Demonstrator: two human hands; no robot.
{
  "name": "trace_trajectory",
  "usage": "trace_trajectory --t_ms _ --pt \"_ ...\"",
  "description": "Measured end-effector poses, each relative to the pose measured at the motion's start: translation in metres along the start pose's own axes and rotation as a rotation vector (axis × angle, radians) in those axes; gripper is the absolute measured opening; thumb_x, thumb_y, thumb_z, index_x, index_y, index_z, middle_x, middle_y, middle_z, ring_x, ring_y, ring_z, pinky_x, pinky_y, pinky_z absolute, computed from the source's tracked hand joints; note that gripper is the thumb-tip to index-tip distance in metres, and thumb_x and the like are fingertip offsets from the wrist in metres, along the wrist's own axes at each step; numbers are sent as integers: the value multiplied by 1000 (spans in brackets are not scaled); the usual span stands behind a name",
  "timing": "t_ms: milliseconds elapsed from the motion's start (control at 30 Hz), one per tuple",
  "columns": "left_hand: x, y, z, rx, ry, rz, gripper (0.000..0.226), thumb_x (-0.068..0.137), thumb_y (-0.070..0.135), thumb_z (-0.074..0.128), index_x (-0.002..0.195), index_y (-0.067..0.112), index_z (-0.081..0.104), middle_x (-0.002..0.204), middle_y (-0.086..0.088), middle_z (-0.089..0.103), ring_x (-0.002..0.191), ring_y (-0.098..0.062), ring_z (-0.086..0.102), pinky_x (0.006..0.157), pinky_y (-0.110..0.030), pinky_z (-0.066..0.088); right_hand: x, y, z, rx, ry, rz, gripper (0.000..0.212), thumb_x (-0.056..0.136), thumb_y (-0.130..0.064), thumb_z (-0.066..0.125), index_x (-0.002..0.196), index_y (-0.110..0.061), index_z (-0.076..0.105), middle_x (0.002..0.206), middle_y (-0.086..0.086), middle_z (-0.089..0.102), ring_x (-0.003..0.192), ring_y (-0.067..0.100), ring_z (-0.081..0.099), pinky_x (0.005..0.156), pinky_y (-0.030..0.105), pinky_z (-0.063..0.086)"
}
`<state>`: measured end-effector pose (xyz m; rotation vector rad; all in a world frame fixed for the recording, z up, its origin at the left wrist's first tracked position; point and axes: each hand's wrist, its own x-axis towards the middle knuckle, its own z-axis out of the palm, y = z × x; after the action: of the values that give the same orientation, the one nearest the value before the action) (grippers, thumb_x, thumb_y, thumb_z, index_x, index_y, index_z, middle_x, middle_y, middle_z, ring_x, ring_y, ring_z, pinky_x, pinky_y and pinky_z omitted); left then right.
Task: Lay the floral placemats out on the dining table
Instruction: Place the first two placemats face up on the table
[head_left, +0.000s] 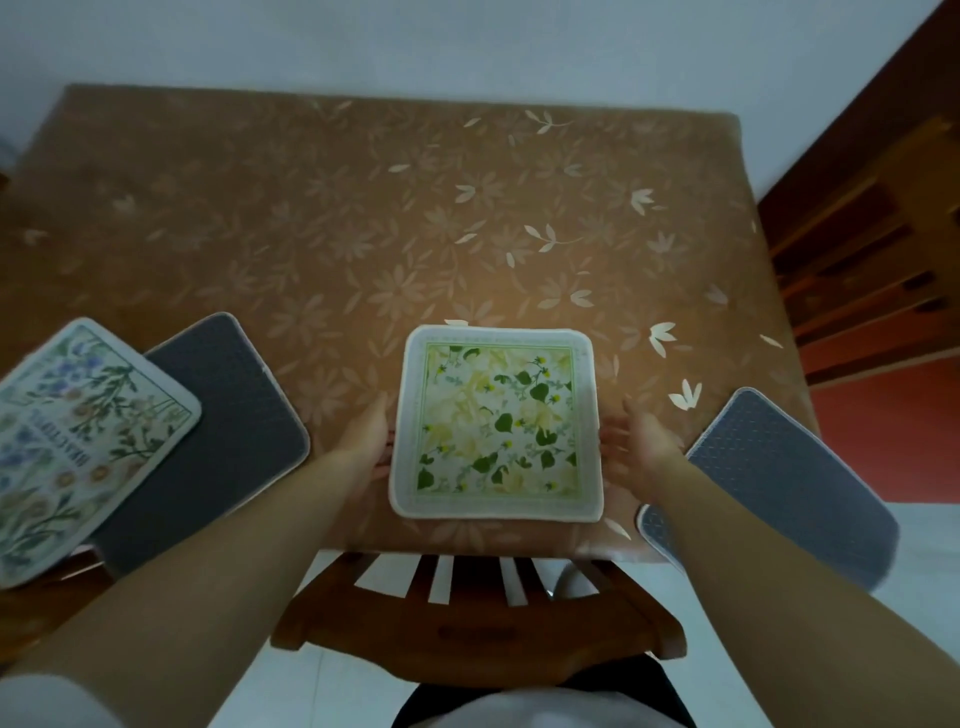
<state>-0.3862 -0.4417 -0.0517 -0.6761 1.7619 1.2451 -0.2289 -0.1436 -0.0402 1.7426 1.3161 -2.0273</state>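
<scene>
A square placemat with a green and yellow leaf print (497, 423) lies flat at the near edge of the dining table (322, 218), which has a brown floral cloth. My left hand (368, 439) is at its left edge and my right hand (636, 447) at its right edge, both with fingers apart; whether they touch it is unclear. At the left, a placemat with blue flowers and lettering (78, 441) lies on top of a grey face-down mat (223, 415). At the right, another grey face-down mat (779, 483) hangs over the table's corner.
A wooden chair (467, 618) stands pushed in at the table's near edge, right below the green placemat. Dark wooden furniture (872, 234) stands to the right of the table. A pale wall runs behind the table's far edge.
</scene>
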Motion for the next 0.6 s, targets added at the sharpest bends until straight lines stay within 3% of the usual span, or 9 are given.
trace_trajectory --t_ms 133,233,333,433,600 --pt "3 -4 -3 -24 -20 25 62 100 66 32 103 16 68 101 -5 72 92 -23 66 72 -37 48 1 1 2 -76 2 15 51 107 -54 43 111 -10 69 89 7 71 77 22 64 70 37 54" --pt "5 -5 -2 14 38 106 59 103 60 31 95 17 70 95 -7 74 81 -23 67 71 -38 50 -1 4 0 -60 6 14 49 108 -51 43 108 -10 69 90 8 71 76 23 67 63 37 54" --pt "8 -3 9 234 140 281 48 103 49 31 91 20 67 94 -4 69 83 -23 64 84 -44 51 -7 7 -9 -28 3 22 51 108 -52 43 103 -8 69 82 11 77 76 27 72 59 39 56" --pt "0 -3 35 329 157 359 47 97 54 31 90 23 66 87 11 61 80 -13 58 80 -40 44 -13 10 -21 86 -18 61 52 107 -54 44 108 -6 66 104 17 74 93 35 72 69 45 58" --pt "-24 -14 109 431 -78 337 47 97 57 34 86 20 61 92 -3 66 89 -27 64 84 -40 48 -19 16 -59 295 -92 71 55 106 -60 42 116 -11 65 108 14 72 90 30 69 79 45 55"
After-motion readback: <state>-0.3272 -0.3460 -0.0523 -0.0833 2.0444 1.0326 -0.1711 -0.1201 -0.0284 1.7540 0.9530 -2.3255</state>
